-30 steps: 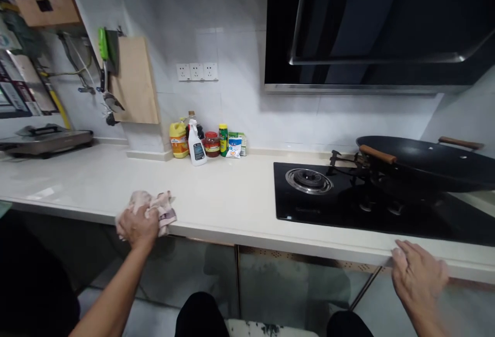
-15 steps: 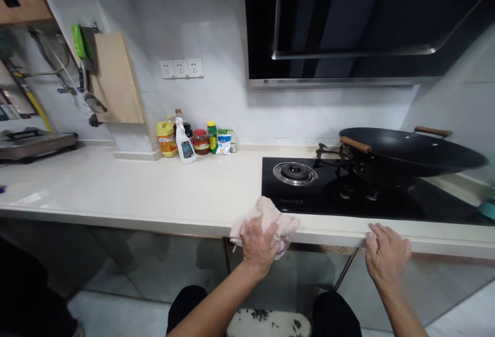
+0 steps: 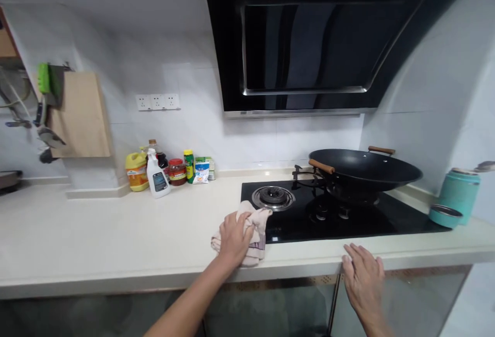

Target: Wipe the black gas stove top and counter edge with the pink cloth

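Observation:
My left hand (image 3: 233,238) presses a pale pink cloth (image 3: 258,223) onto the white countertop (image 3: 100,239), fingers curled over its folds. The bunched cloth lies at the front left corner of the black gas stove (image 3: 305,228) and overlaps it slightly. Part of the cloth is hidden under my palm. Against the counter's front edge rests my right hand (image 3: 362,275), holding nothing, its fingers stretched out and a little apart. The left burner (image 3: 273,196) has no pan on it. A large black wok (image 3: 367,172) with wooden handles sits over the right side of the stove.
A white spray bottle (image 3: 157,177), a yellow jug (image 3: 136,172), a red-lidded jar (image 3: 177,173) and small packages stand by the back wall. On the right are a teal flask (image 3: 460,190) and teal cup (image 3: 444,217). The range hood (image 3: 301,53) hangs above the stove.
My left hand has moved the cloth from the counter's front edge farther onto the countertop, by the stove corner. My right hand stays at the edge. The view has tilted up and turned right.

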`<act>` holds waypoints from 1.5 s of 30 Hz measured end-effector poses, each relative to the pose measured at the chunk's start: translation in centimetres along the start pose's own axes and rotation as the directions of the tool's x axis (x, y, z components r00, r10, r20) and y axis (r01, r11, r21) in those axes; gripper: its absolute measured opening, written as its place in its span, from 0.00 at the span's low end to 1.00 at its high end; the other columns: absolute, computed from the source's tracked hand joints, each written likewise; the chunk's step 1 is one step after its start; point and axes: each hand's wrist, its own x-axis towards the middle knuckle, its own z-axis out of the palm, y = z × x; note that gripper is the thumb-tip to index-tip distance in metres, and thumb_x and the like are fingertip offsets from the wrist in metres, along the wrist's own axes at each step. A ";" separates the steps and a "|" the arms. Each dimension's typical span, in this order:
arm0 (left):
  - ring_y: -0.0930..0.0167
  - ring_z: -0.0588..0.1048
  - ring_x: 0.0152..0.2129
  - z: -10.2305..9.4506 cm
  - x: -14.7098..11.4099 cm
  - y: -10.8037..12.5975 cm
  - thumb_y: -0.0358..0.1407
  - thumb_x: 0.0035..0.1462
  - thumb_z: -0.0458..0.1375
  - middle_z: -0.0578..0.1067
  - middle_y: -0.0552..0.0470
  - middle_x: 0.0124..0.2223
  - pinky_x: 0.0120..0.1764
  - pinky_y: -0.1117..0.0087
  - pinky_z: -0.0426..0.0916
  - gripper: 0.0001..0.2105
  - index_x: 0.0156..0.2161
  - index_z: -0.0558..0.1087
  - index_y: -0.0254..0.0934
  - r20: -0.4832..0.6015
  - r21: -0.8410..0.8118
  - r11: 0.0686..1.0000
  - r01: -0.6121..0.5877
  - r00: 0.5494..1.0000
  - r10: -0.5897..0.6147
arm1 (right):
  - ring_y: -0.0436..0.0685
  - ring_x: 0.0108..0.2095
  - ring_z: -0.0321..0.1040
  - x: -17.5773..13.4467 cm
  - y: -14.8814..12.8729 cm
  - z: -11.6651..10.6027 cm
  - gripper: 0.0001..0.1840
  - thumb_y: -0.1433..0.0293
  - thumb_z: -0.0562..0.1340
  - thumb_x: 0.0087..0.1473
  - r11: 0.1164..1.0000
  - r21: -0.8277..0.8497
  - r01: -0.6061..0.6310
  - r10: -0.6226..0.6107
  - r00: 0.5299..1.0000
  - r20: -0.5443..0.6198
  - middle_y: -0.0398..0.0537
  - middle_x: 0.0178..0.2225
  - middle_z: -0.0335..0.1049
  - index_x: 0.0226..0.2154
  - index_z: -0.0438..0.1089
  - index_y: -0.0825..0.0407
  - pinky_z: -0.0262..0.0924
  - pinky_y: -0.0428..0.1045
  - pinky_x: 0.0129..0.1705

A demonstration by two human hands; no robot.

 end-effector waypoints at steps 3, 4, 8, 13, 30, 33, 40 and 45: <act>0.51 0.53 0.68 1.4 2.8 -0.3 0.50 0.66 0.45 0.56 0.40 0.71 0.64 0.42 0.49 0.28 0.68 0.62 0.47 0.280 0.076 0.997 0.025 0.959 -0.045 | 0.66 0.58 0.64 0.0 -0.3 0.1 0.25 0.57 0.48 0.68 1.000 0.005 -0.002 0.001 1.000 0.009 0.59 0.52 0.72 0.50 0.72 0.54 0.43 0.70 0.65; 0.49 0.49 0.70 1.8 3.5 -0.3 0.53 0.66 0.45 0.53 0.39 0.73 0.64 0.39 0.46 0.30 0.68 0.61 0.48 0.348 0.099 0.995 0.021 0.936 -0.055 | 0.66 0.58 0.63 0.0 -0.4 0.2 0.25 0.57 0.48 0.68 1.000 0.007 -0.011 0.011 1.000 0.003 0.59 0.52 0.72 0.50 0.72 0.54 0.43 0.70 0.65; 0.50 0.41 0.72 3.2 6.0 1.0 0.58 0.64 0.43 0.46 0.40 0.75 0.66 0.39 0.38 0.34 0.70 0.57 0.49 0.470 0.170 0.985 -0.024 0.881 -0.059 | 0.67 0.58 0.62 0.0 -1.1 1.1 0.24 0.58 0.47 0.67 0.995 0.012 -0.094 0.095 0.995 -0.045 0.59 0.50 0.72 0.47 0.72 0.54 0.40 0.72 0.65; 0.50 0.36 0.72 5.7 8.7 5.4 0.60 0.62 0.42 0.41 0.42 0.76 0.66 0.39 0.33 0.37 0.71 0.55 0.48 0.522 0.134 0.988 -0.079 0.853 -0.003 | 0.67 0.58 0.61 -0.1 -1.1 2.0 0.23 0.60 0.46 0.66 0.994 0.016 -0.108 0.109 0.992 -0.071 0.56 0.49 0.72 0.45 0.72 0.52 0.39 0.72 0.65; 0.50 0.45 0.71 8.6 1.2 15.1 0.52 0.62 0.51 0.48 0.40 0.75 0.67 0.38 0.37 0.30 0.66 0.64 0.45 0.411 -0.203 0.856 -0.475 0.753 0.515 | 0.65 0.59 0.59 0.3 -0.9 1.0 0.20 0.61 0.47 0.67 0.995 0.017 -0.098 0.098 0.995 -0.003 0.55 0.50 0.71 0.47 0.70 0.52 0.39 0.72 0.65; 0.50 0.48 0.70 8.5 -0.2 14.2 0.49 0.61 0.55 0.50 0.39 0.74 0.67 0.39 0.41 0.28 0.65 0.66 0.45 0.366 -0.224 0.806 -0.547 0.720 0.590 | 0.65 0.56 0.61 1.5 -1.7 -1.1 0.19 0.59 0.48 0.67 0.976 0.130 -0.177 0.169 0.983 0.071 0.55 0.48 0.70 0.44 0.69 0.51 0.44 0.71 0.64; 0.52 0.50 0.70 7.8 0.2 13.4 0.44 0.52 0.63 0.52 0.35 0.73 0.69 0.43 0.40 0.47 0.72 0.48 0.36 0.350 -0.337 0.786 -0.519 0.706 0.616 | 0.63 0.54 0.64 5.8 -6.8 -6.0 0.19 0.57 0.53 0.65 0.915 0.318 -0.249 0.247 0.968 0.045 0.58 0.51 0.67 0.50 0.67 0.51 0.58 0.62 0.58; 0.59 0.57 0.68 5.4 0.3 9.8 0.38 0.54 0.57 0.56 0.39 0.73 0.69 0.56 0.53 0.43 0.73 0.47 0.35 0.303 -0.504 0.778 -0.376 0.767 0.566 | 0.67 0.63 0.58 6.0 -11.9 -3.6 0.23 0.58 0.50 0.67 0.975 0.152 -0.160 0.067 0.871 0.486 0.57 0.63 0.63 0.58 0.69 0.46 0.53 0.66 0.63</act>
